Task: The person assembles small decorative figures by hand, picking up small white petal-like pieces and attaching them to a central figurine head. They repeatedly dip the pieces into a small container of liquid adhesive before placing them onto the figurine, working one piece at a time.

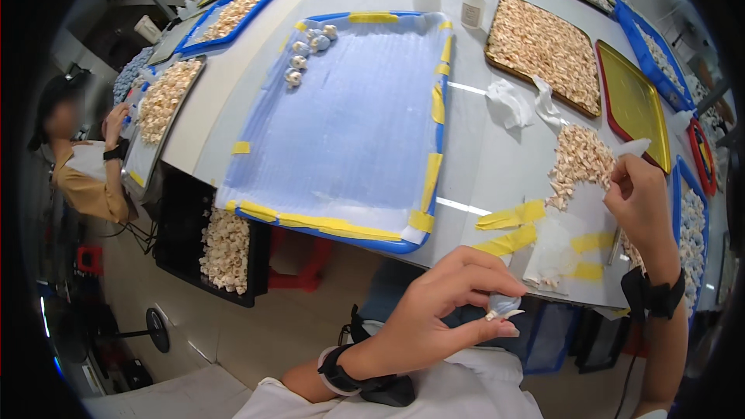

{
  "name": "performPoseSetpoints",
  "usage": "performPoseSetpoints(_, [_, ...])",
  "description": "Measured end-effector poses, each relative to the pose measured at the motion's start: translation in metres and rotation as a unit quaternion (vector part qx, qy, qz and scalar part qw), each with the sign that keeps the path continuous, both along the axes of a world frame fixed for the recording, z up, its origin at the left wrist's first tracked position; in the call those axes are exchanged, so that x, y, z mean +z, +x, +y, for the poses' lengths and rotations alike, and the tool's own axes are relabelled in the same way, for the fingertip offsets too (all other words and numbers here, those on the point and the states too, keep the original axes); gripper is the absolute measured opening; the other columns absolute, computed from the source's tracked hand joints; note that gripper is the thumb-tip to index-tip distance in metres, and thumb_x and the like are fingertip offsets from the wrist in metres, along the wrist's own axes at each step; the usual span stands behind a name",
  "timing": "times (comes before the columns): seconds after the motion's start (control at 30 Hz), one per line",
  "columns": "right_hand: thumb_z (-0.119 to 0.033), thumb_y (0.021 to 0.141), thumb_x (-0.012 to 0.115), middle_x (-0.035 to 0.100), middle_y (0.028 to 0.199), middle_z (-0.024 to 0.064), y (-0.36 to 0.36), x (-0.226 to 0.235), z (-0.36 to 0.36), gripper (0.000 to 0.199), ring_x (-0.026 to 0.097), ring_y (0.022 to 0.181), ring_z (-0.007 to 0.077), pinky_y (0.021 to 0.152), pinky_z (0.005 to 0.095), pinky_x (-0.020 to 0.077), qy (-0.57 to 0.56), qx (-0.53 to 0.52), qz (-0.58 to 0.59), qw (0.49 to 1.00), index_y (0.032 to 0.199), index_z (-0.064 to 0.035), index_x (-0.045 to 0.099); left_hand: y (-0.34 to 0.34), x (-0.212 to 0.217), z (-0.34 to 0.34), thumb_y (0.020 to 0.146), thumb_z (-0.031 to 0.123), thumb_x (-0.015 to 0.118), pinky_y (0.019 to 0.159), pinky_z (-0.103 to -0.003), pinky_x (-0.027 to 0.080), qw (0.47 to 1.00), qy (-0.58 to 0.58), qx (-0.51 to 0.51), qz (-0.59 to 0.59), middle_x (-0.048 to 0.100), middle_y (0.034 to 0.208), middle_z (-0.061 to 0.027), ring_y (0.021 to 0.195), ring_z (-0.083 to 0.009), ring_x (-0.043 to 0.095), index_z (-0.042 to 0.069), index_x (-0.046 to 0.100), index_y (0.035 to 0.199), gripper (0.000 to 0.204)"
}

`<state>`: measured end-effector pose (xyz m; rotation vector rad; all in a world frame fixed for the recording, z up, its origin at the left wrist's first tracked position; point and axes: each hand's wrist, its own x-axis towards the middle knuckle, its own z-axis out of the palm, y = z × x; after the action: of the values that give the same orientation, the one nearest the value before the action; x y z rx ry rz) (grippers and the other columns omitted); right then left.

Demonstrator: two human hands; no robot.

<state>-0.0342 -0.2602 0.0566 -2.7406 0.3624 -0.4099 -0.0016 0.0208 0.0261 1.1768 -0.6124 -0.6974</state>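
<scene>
**Ann:** Pale, pearly little piece there, pinched in the left hand [434, 306] between thumb and fingers [497, 283], held just off the near edge of the counter [481, 163], above the lap.

**Bo:** And the right hand [640, 202]?

**Ann:** Up over the loose heap of cream shell-like pieces [580, 161], fingers pressed together on a scrap of white tissue [632, 147].

**Bo:** So how would you handle this well?

**Ann:** I'd say keep that left pinch light and on the piece's sides, so the face stays open to the tissue. It looks small and slick, and a slip sends it to the floor, so I'd bring it over the taped plastic sheet [555, 252].

**Bo:** Finished ones?

**Ann:** A few whitish ones [306, 50] sit in the far corner of the blue tray [349, 120], well apart from both hands. Crumpled tissues [520, 101] lie between that tray and the full golden tray [543, 46].
</scene>
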Motion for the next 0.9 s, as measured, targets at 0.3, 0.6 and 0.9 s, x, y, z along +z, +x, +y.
performPoseSetpoints(0.3, [-0.001,0.072,0.055,0.054,0.069,-0.0014,-0.037,0.018,0.003,0.014,0.048,0.061,0.0043,0.055,0.0183,0.0377,0.304,-0.077,-0.007,0.95,0.085,0.001,0.061,0.005,-0.017,-0.001,0.067,-0.009,0.069,0.077,-0.024,0.051,0.998,-0.047,0.005,0.039,0.047,0.105,-0.0105,0.096,-0.0159,0.052,-0.002,0.057,0.102,0.037])
performPoseSetpoints(0.6, [0.002,0.075,0.059,0.061,0.075,0.0075,-0.077,0.016,0.031,0.009,0.058,0.064,0.0122,0.058,0.0225,0.0464,0.479,-0.083,-0.044,0.873,0.084,0.0035,0.059,0.008,-0.025,-0.013,0.065,-0.009,0.071,0.078,-0.028,0.052,0.992,-0.079,-0.039,0.095,0.047,0.103,-0.013,0.094,-0.0185,0.054,-0.005,0.055,0.102,0.041])
performPoseSetpoints(0.9, [-0.002,0.076,0.061,0.059,0.074,0.0119,-0.086,0.0,0.041,0.014,0.057,0.059,0.0146,0.053,0.0239,0.0464,0.62,-0.113,-0.088,0.771,0.088,0.0024,0.055,0.008,-0.025,-0.014,0.064,-0.007,0.073,0.079,-0.028,0.052,0.992,-0.063,-0.054,0.096,0.047,0.101,-0.0135,0.093,-0.0188,0.054,-0.005,0.057,0.098,0.038])
